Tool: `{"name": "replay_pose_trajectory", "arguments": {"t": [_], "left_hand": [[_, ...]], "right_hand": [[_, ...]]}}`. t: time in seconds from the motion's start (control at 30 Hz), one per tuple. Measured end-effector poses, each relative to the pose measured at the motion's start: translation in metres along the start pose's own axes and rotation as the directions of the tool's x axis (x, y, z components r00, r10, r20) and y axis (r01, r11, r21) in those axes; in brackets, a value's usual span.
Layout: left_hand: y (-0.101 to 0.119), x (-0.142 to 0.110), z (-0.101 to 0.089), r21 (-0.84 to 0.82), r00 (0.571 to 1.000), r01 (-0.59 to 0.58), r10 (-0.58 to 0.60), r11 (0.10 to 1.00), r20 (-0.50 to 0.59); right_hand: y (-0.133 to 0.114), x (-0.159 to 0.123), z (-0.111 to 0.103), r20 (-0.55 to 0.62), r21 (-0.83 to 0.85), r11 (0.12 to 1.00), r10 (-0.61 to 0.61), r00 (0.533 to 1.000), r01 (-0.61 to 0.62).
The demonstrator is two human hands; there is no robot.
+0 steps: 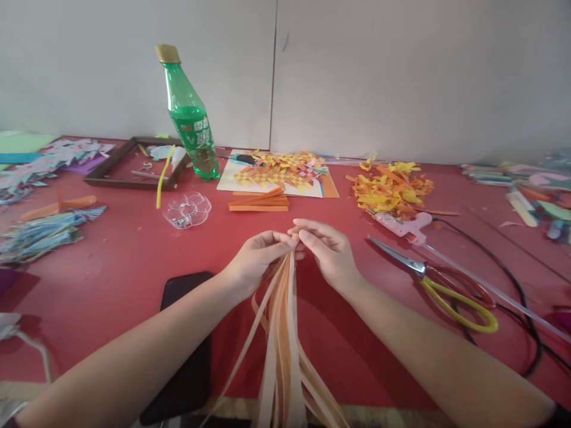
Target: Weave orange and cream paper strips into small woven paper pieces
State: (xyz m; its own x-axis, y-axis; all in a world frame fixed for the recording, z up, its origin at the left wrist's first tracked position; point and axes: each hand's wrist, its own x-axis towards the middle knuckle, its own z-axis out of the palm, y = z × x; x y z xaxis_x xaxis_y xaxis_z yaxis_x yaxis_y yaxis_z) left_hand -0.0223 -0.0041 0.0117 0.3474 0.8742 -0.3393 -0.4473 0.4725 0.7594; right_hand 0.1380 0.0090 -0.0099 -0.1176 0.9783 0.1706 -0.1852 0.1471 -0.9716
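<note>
A bundle of long orange and cream paper strips (282, 333) hangs from my fingers over the table's front edge. My left hand (263, 258) pinches the gathered top end between thumb and fingers. From the other side my right hand (328, 252) grips the same end, its thumb and forefinger closed at the tip. The strips fan out loosely below. Beyond my hands lie folded orange paper strips (259, 202). To the right are a pink glue gun (405, 227) and scissors (435, 284) with one red and one yellow handle.
A green bottle (193, 125) stands by a brown frame (129, 183) and a clear flower-shaped dish (187, 210). A black phone (182, 356) lies under my left forearm. Yellow and orange paper scraps (390, 187) are piled behind the glue gun, whose black cable (504, 267) curves right.
</note>
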Motion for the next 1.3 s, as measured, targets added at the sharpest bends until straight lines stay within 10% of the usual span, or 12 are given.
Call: {"name": "replay_pose_trajectory", "arguments": {"t": [0.6,1.3], "left_hand": [[-0.006,0.001,-0.002,0.163,0.995,-0.1,0.103,0.981,-0.009],[0.005,-0.002,0.001,-0.076,0.996,0.092,-0.091,0.993,0.011]], "right_hand": [[-0.001,0.001,0.0,0.003,-0.092,0.993,0.069,0.998,-0.069],[0.002,0.004,-0.007,0.024,-0.049,0.997,-0.054,0.998,0.055]]}}
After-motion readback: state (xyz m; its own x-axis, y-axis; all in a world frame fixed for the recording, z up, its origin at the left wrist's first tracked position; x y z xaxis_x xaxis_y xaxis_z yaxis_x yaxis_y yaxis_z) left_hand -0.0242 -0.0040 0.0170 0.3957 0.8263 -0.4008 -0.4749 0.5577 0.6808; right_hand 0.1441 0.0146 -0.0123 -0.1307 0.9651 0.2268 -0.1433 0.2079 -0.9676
